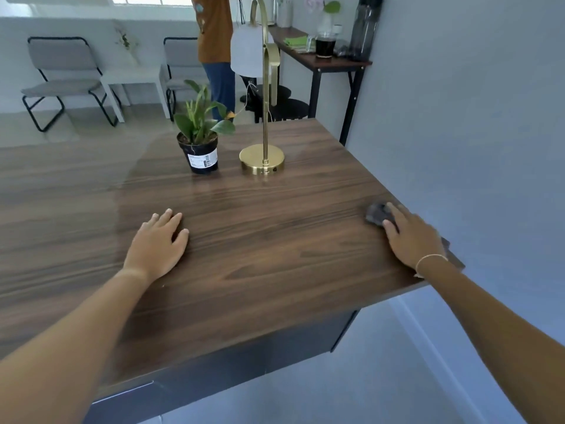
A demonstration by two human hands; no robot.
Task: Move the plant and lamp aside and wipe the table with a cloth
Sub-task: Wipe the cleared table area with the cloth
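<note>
A green plant in a black pot (202, 154) stands on the dark wooden table (275, 240), toward its far side. Just right of it stands a brass lamp (263, 159) with a round base and a white shade up high. My left hand (159, 243) rests flat on the tabletop, nearer than the plant, fingers straight. My right hand (412, 234) lies with straight fingers on a dark grey cloth (377, 213) at the table's right edge; the cloth shows beyond my fingertips and behind my wrist.
A grey wall runs close along the table's right edge. Behind the table stand a narrow side table (336, 61) with a jug and bottle, dark stools, two grey chairs (61, 78), a white low table and a person (215, 50).
</note>
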